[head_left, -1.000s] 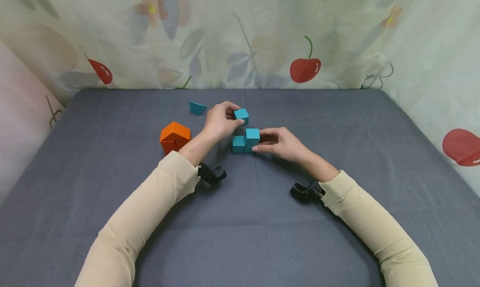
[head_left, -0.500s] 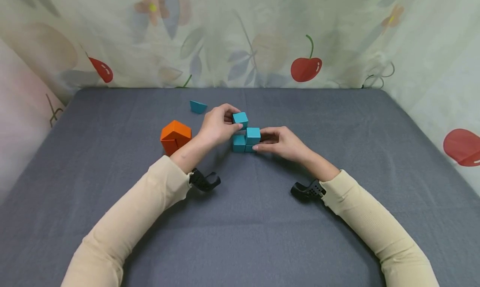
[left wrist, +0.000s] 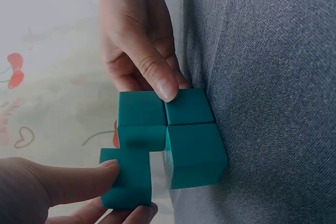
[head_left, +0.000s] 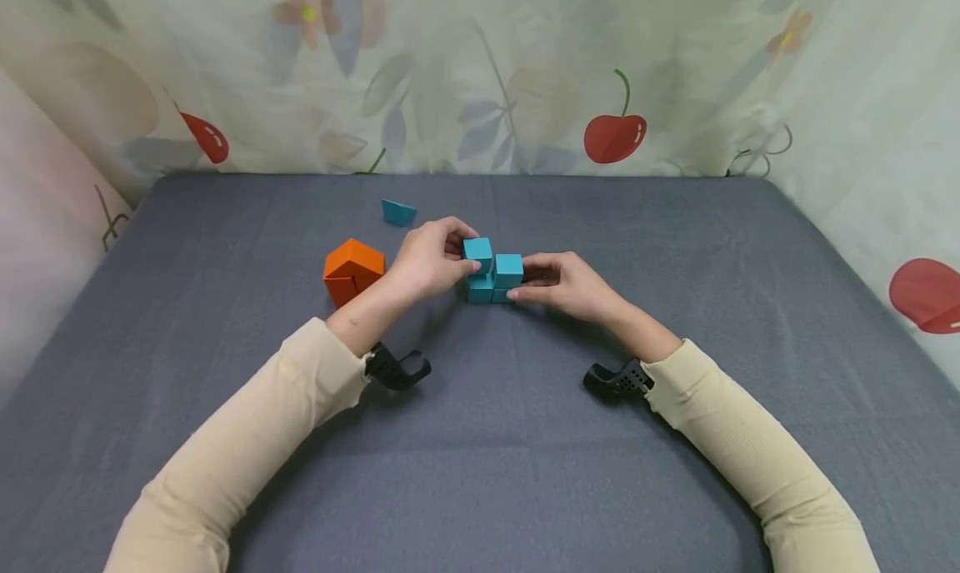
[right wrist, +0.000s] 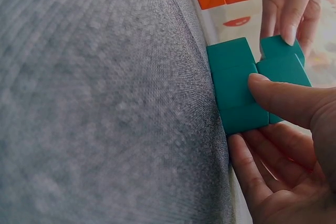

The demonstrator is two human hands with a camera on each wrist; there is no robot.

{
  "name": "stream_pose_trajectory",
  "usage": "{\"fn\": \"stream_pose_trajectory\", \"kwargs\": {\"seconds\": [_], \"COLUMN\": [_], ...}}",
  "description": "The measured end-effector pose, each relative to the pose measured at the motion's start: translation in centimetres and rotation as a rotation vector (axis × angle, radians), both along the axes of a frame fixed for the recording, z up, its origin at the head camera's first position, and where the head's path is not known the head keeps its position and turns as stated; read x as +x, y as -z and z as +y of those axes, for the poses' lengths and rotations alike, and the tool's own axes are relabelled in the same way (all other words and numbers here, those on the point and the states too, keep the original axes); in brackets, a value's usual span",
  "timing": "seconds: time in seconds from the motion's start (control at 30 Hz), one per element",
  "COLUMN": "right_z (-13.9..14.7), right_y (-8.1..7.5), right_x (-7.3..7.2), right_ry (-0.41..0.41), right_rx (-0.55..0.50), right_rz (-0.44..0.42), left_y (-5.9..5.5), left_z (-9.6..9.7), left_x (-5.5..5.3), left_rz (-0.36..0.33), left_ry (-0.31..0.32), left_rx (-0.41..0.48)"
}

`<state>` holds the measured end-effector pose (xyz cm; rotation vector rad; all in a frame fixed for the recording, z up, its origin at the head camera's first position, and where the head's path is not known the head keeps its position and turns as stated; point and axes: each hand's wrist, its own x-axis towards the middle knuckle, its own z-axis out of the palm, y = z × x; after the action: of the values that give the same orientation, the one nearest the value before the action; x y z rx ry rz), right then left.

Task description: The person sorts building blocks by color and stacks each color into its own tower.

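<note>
My left hand (head_left: 431,261) pinches a blue cube (head_left: 477,255) between thumb and fingers. That cube hangs just above a lower blue cube (left wrist: 197,156), with a gap between them in the left wrist view. Beside it, one blue cube (head_left: 508,271) sits on another blue cube (right wrist: 239,95) as a stack. The right hand (head_left: 566,286) grips this stack from the right side, its thumb over the seam between the two cubes and its fingers behind.
Left of the left forearm stands a group of orange blocks (head_left: 354,261) with a peaked top. A thin blue wedge-like block (head_left: 399,213) lies farther back. Grey cloth (head_left: 480,473) covers the table, and a patterned curtain (head_left: 450,73) hangs behind.
My left hand has moved the held cube toward me, down and slightly left, from behind the stack to above the lower left cube. The right hand has stayed put.
</note>
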<state>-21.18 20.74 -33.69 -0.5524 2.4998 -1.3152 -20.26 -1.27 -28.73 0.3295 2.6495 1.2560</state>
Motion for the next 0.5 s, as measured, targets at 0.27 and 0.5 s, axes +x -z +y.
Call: {"fn": "stream_pose_trajectory", "kwargs": {"seconds": [0.27, 0.5], "right_z": [0.05, 0.07], "right_y": [0.02, -0.01], "right_x": [-0.02, 0.01], "right_ry": [-0.002, -0.005], "right_rx": [0.0, -0.01], "right_rz": [0.004, 0.007], "left_y": [0.18, 0.5], "left_z": [-0.07, -0.28], "left_x": [0.23, 0.15], "left_rz": [-0.011, -0.038], "left_ry": [0.058, 0.074], "left_rx": [-0.022, -0.033]}}
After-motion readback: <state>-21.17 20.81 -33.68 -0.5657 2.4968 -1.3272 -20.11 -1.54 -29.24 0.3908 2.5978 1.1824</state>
